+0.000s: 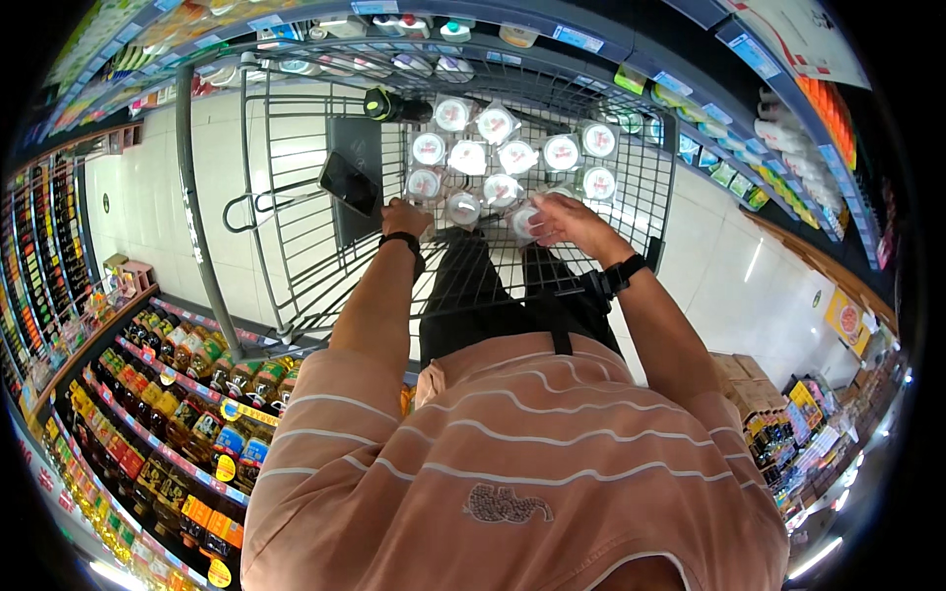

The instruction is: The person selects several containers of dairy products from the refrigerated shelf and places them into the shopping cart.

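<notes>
Before me stands a wire shopping cart. Inside are several round white-lidded tubs in clear wrap, spread over the mesh in loose rows. At the near side of the basket, my right hand has its fingers around the right edge of one wrapped tub. My left hand is at the near left of the basket with its fingers curled; what they hold is hidden. Just left of it, a dark smartphone lies across a black panel. A black object with a yellow-green end lies at the far left.
The cart's handle bar runs along the left. Shelves with bottles and packets line the far side, close to the cart. Behind me on the left are shelves of oil bottles. Cartons are stacked at the right rear. Pale tiled floor shows around the cart.
</notes>
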Action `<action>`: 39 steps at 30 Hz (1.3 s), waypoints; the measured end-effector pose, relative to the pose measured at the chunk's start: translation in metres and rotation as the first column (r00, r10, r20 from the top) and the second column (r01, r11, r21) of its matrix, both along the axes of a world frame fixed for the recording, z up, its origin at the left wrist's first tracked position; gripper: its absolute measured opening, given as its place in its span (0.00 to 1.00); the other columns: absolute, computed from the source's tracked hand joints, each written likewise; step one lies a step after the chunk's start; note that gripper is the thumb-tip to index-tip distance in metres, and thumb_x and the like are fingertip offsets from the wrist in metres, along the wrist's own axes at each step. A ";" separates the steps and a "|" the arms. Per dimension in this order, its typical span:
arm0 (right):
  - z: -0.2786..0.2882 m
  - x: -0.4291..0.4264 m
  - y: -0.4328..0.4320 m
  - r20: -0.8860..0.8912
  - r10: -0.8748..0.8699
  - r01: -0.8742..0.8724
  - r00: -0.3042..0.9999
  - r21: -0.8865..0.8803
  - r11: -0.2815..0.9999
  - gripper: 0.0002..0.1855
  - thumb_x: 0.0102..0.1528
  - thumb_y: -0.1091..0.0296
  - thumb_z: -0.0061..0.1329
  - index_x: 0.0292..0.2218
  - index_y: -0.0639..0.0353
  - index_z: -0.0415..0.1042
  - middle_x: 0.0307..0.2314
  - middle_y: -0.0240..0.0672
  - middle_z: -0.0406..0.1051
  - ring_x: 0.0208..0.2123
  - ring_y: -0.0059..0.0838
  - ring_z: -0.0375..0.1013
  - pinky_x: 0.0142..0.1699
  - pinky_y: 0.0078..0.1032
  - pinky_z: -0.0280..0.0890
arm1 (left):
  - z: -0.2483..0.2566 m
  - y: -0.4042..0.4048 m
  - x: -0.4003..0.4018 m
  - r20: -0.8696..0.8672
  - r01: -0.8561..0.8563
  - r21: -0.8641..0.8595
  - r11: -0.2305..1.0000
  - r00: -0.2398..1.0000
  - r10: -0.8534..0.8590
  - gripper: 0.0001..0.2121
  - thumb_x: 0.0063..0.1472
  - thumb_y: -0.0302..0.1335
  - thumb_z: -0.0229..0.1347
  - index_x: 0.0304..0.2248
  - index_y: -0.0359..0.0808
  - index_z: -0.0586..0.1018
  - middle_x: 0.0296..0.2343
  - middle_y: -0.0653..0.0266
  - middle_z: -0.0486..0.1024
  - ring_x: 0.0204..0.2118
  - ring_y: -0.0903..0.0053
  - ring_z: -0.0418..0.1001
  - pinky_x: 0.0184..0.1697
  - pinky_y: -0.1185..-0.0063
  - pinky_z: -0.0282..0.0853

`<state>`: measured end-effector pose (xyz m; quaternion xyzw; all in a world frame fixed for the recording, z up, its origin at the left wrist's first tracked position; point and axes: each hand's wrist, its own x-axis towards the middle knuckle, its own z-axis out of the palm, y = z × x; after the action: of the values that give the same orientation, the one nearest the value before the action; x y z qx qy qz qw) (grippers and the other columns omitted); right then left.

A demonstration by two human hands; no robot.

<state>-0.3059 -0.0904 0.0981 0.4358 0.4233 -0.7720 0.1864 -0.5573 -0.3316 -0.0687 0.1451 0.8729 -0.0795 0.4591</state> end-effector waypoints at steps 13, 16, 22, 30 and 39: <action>-0.020 0.017 0.005 0.035 0.036 -0.037 0.999 0.019 0.999 0.36 0.63 0.41 0.46 0.57 0.66 0.63 0.47 0.46 0.72 0.42 0.35 0.77 0.46 0.31 0.74 | 0.010 0.031 0.015 0.009 -0.096 0.105 0.990 0.995 0.096 0.54 0.55 0.48 0.62 0.69 0.50 0.35 0.59 0.34 0.54 0.57 0.40 0.65 0.58 0.58 0.66; -0.010 0.008 0.008 0.043 0.061 -0.061 0.997 0.007 0.998 0.35 0.63 0.43 0.47 0.57 0.66 0.62 0.48 0.45 0.70 0.42 0.35 0.76 0.45 0.31 0.74 | 0.004 0.038 0.018 -0.027 -0.114 0.160 0.981 0.992 0.120 0.54 0.55 0.48 0.62 0.69 0.49 0.35 0.59 0.33 0.55 0.57 0.41 0.65 0.58 0.59 0.66; -0.022 0.005 0.006 0.080 0.049 -0.049 0.996 0.002 0.999 0.33 0.63 0.44 0.47 0.56 0.65 0.63 0.47 0.44 0.70 0.44 0.35 0.75 0.45 0.31 0.74 | 0.007 0.050 0.019 -0.051 -0.080 0.248 0.966 0.994 0.095 0.48 0.56 0.50 0.59 0.68 0.47 0.44 0.53 0.30 0.61 0.54 0.42 0.69 0.56 0.59 0.68; -0.025 -0.006 -0.002 0.083 0.103 -0.105 0.991 0.028 0.994 0.33 0.62 0.42 0.49 0.54 0.64 0.65 0.42 0.41 0.71 0.40 0.33 0.76 0.43 0.30 0.75 | -0.002 0.048 0.027 -0.079 -0.057 0.318 0.946 0.993 0.086 0.55 0.52 0.54 0.62 0.68 0.45 0.39 0.53 0.26 0.61 0.50 0.37 0.71 0.52 0.57 0.71; -0.029 0.002 0.005 0.119 0.068 -0.077 0.991 0.074 0.994 0.32 0.61 0.40 0.50 0.51 0.61 0.67 0.38 0.40 0.72 0.38 0.32 0.76 0.42 0.29 0.75 | -0.006 0.064 -0.022 0.194 -0.178 0.312 0.933 0.974 0.120 0.52 0.52 0.58 0.59 0.65 0.33 0.51 0.56 0.31 0.62 0.57 0.43 0.66 0.59 0.60 0.65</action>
<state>-0.3037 -0.0857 0.0688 0.4713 0.4572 -0.7210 0.2213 -0.5791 -0.2675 -0.0750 0.1588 0.8394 0.1143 0.5070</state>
